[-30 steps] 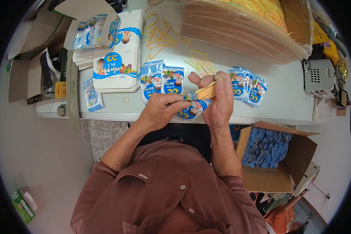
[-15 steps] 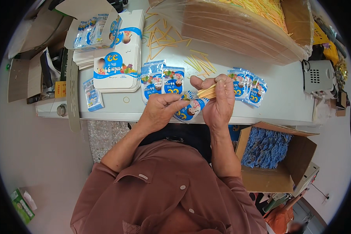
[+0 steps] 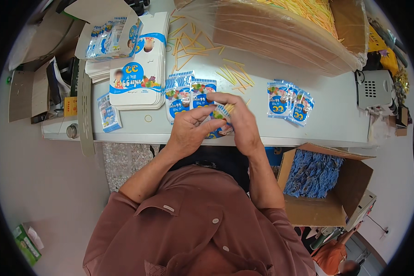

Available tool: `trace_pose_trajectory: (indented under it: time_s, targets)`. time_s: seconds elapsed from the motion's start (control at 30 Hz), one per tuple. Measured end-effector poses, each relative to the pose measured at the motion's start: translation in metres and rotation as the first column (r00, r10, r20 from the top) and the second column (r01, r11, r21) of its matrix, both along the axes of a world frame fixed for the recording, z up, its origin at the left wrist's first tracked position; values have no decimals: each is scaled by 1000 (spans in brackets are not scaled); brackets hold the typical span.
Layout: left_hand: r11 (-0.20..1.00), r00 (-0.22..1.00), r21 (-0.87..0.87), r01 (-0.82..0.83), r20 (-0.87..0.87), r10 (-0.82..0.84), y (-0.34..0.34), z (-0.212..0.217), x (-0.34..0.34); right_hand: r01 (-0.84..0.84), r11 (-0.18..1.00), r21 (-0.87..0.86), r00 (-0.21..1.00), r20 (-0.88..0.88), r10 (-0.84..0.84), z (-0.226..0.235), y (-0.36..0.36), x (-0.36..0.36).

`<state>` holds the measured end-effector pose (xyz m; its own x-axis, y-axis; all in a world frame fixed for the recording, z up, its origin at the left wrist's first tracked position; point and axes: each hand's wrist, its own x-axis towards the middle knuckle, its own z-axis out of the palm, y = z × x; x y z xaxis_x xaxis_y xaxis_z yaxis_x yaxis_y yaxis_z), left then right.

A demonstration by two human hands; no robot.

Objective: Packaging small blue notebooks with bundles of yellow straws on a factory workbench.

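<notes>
Near the table's front edge, my left hand [image 3: 188,132] pinches a small blue-and-white packet [image 3: 221,132] between thumb and fingers. My right hand [image 3: 247,128] curls over the packet's upper end and grips a bundle of thin yellow sticks [image 3: 230,108]. The bundle's far ends are hidden, so I cannot tell how deep in the packet they sit. Just beyond my hands lie an overlapping row of like packets [image 3: 177,97] and another packet [image 3: 204,86]. A few more packets [image 3: 280,99] overlap to the right of my right hand.
Loose yellow and green sticks [image 3: 234,76] lie scattered beyond the packets. A plastic-lined carton [image 3: 280,34] of sticks stands at the back. Flat printed cartons [image 3: 138,99] are stacked left, beside an open display box [image 3: 135,39] of packets. An open carton [image 3: 359,184] holds blue packets lower right.
My right hand has moved left and turned over, bringing the stick bundle against the packet's top. My left hand has stayed almost in place with the packet.
</notes>
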<state>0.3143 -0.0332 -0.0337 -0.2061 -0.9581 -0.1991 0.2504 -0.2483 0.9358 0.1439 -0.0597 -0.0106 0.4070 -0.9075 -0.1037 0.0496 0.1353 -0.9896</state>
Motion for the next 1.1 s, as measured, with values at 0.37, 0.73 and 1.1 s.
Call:
trace_pose_trajectory:
  time_s: [0.37, 0.73, 1.1]
  targets:
    - [964, 977, -223, -146, -182, 106, 0, -4, 2, 189, 916, -354, 981, 30, -191, -15, 17, -20]
    - [984, 979, -176, 5, 201, 31, -1, -7, 6, 208, 973, -103, 975, -65, -215, -8, 13, -19]
    - [953, 202, -302, 11, 934, 294, -25, 21, 40, 489, 868, -83, 757, -453, -470, 24, -23, -163]
